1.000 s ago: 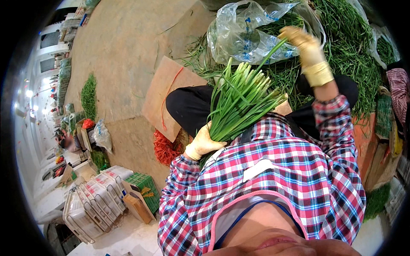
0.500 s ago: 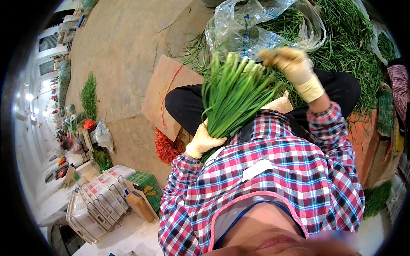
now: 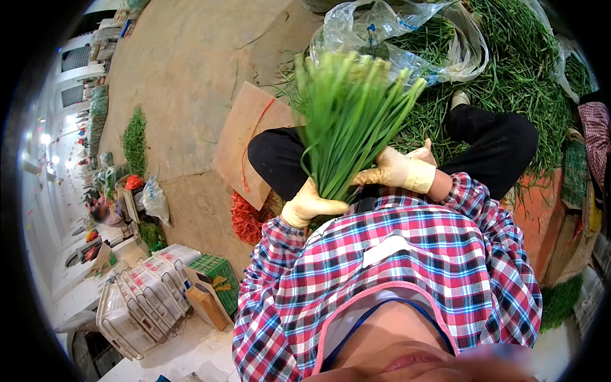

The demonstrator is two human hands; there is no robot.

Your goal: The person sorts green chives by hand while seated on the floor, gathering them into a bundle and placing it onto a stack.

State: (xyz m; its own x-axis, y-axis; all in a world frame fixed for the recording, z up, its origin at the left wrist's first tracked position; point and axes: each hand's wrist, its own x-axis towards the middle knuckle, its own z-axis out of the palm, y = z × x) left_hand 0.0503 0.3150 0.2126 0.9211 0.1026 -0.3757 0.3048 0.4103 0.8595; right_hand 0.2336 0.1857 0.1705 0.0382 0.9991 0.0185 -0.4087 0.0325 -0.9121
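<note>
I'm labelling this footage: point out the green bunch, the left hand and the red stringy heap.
Green bunch [image 3: 350, 124], head view: middle of stalks.
Left hand [image 3: 310, 204], head view: middle of glove.
Red stringy heap [image 3: 245, 219], head view: its middle.

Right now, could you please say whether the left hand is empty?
No, the gloved left hand is closed around a bunch of long-leaved greens.

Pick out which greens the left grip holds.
The fanned bunch: the left grip closes around its near end, while the big heap and the small floor pile lie unheld.
</note>
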